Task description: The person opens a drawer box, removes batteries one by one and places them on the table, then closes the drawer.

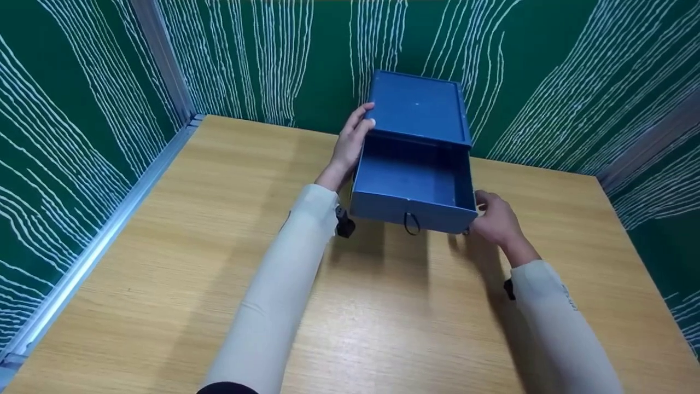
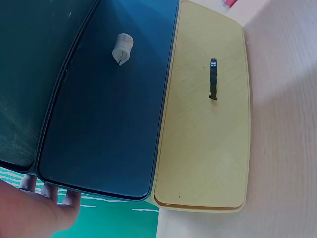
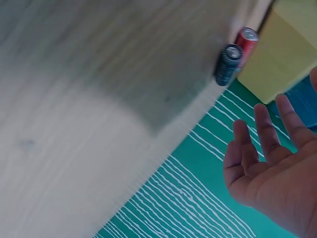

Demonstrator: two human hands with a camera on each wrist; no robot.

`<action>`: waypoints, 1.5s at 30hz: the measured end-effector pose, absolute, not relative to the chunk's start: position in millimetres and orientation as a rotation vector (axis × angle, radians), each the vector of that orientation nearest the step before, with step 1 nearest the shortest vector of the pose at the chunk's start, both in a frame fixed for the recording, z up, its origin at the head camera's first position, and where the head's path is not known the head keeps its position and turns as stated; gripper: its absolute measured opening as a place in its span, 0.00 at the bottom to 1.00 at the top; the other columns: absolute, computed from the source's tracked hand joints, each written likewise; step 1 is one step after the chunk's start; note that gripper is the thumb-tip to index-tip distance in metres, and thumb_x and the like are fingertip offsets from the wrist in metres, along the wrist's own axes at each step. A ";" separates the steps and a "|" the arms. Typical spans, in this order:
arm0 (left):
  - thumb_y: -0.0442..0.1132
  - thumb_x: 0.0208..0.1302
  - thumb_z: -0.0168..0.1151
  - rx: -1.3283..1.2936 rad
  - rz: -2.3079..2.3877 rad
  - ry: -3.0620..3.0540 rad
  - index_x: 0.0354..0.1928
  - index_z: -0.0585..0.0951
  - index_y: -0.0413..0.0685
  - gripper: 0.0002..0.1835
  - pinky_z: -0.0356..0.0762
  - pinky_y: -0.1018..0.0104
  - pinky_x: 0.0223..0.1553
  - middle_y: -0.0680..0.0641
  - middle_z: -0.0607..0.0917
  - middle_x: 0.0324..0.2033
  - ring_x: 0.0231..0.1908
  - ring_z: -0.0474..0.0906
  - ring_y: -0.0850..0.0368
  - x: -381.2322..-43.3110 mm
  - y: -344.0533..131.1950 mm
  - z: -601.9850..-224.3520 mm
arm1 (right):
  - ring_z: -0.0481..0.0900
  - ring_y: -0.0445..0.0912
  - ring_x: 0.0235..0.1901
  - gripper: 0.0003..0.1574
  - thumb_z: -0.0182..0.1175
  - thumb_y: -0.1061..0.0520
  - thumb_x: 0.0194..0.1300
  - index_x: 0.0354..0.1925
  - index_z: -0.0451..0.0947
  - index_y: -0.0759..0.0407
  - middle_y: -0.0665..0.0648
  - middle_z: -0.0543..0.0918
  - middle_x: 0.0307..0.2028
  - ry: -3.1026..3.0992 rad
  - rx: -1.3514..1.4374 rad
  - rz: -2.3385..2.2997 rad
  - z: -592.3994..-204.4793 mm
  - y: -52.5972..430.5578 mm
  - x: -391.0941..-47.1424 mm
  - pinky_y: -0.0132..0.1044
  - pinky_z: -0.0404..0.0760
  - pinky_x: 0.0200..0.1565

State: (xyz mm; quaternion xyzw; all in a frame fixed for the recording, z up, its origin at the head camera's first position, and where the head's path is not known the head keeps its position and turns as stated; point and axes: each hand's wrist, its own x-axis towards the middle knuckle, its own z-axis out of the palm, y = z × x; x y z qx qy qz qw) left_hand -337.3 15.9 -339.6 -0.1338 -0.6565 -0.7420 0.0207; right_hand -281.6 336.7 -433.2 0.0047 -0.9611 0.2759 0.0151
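A blue drawer box (image 1: pixel 418 104) stands toward the back of the table, its upper drawer (image 1: pixel 377 206) pulled out and bare inside. My left hand (image 1: pixel 351 143) rests against the box's left side, fingertips at the top edge. In the left wrist view its fingers reach behind the dark blue edge. A yellow drawer front (image 2: pixel 203 153) with a black pull loop (image 2: pixel 213 79) lies beside a blue panel (image 2: pixel 104 124) bearing a pale tab (image 2: pixel 123 47). Beside the pulled-out drawer's right front corner is my right hand (image 1: pixel 496 219), fingers spread and loosely bent, palm bare in the right wrist view.
A red can (image 3: pixel 247 39) and a dark can (image 3: pixel 229 64) stand close to the yellow part of the box in the right wrist view. Green panels (image 1: pixel 322 65) with white wavy lines rise behind the wooden table (image 1: pixel 219 219) and along its sides.
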 end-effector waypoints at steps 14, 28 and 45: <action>0.41 0.63 0.42 -0.402 -2.268 -2.044 0.60 0.64 0.52 0.22 0.54 0.66 0.60 0.51 0.59 0.63 0.58 0.59 0.61 -336.6 15.1 -338.9 | 0.71 0.54 0.47 0.23 0.56 0.45 0.54 0.48 0.71 0.52 0.58 0.75 0.47 -2.836 0.045 1.062 -422.4 332.4 -268.6 0.50 0.69 0.48; 0.41 0.64 0.42 -0.406 -2.280 -2.042 0.60 0.64 0.53 0.22 0.53 0.64 0.61 0.51 0.58 0.64 0.59 0.58 0.60 -337.0 16.4 -338.5 | 0.73 0.46 0.39 0.20 0.56 0.43 0.55 0.44 0.73 0.50 0.54 0.78 0.41 -2.691 0.093 1.079 -410.4 323.9 -250.9 0.42 0.70 0.42; 0.39 0.63 0.42 -0.419 -2.296 -2.004 0.60 0.64 0.50 0.22 0.55 0.70 0.59 0.49 0.60 0.63 0.58 0.60 0.62 -338.5 17.5 -339.6 | 0.73 0.42 0.32 0.14 0.55 0.53 0.58 0.44 0.74 0.48 0.54 0.79 0.37 -2.596 0.155 1.091 -380.2 313.7 -228.4 0.30 0.72 0.35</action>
